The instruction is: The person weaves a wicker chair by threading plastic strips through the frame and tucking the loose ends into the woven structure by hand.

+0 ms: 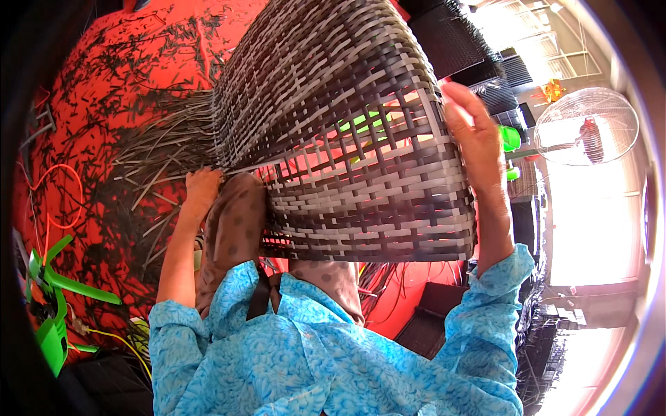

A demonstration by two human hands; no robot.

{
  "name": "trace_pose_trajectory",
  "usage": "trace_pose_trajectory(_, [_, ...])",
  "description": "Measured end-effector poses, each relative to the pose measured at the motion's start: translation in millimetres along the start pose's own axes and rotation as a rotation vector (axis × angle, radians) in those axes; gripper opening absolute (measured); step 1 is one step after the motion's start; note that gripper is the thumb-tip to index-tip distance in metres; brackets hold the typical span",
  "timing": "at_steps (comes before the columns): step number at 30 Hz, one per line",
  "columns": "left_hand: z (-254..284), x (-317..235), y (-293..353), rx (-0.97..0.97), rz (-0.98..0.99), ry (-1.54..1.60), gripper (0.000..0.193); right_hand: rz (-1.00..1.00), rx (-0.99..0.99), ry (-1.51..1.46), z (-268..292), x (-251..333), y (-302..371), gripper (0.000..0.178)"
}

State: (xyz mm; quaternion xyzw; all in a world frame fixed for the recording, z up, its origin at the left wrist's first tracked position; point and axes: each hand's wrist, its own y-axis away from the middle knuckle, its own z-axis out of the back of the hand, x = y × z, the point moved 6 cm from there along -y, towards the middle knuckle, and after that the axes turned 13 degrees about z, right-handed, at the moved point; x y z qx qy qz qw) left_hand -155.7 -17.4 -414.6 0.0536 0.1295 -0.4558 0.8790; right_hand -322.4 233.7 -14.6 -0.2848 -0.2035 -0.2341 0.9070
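A large woven seat or basket piece [361, 166] in grey and brown flat plastic strips stands tilted over my knees. Its lower face has a wide gap where only crossing strips show. At its left edge my left hand [203, 187] is closed, fingers curled around a pale weaving strip [243, 168] that runs into the gap. Long loose strip ends [170, 128] fan out beside that hand. On the opposite side, my right hand [477, 135] lies against the right edge of the weave, thumb and a finger apart, slightly blurred; its other fingers are partly hidden.
Cut strip scraps [104, 139] litter the red floor. A green-legged stand [52, 305] is at the lower left, near an orange cord [82, 201]. A pedestal fan [586, 128] stands at the right, with dark woven pieces [454, 45] stacked behind the work.
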Motion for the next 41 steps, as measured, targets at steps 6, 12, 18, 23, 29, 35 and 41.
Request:
trace_pose_trajectory(6, [141,-87,-12,-0.033,-0.161,1.137,0.017,-0.095,0.024,-0.317,-3,-14,10,0.031])
trace_pose_trajectory(12, [228,-193,-14,0.035,-0.257,1.532,0.013,-0.046,-0.078,-0.283,1,-22,12,0.028])
trace_pose_trajectory(18, [257,-203,-13,-0.169,-0.264,1.230,0.011,-0.073,-0.139,-0.640,-15,-15,20,0.027])
trace_pose_trajectory(23, [262,-189,-7,-0.257,-0.252,1.177,0.009,-0.069,-0.108,-0.676,-21,0,14,0.028])
trace_pose_trajectory(29, [238,-190,-40,0.573,-0.275,1.693,0.017,0.414,0.045,0.189,-11,41,-16,0.027])
trace_pose_trajectory(35, [221,-186,-48,0.452,-0.246,1.667,0.015,0.593,0.310,0.529,-44,56,-27,0.016])
trace_pose_trajectory(41, [200,-188,-11,0.122,-0.283,1.472,0.017,0.580,0.472,0.565,-47,52,-33,0.012])
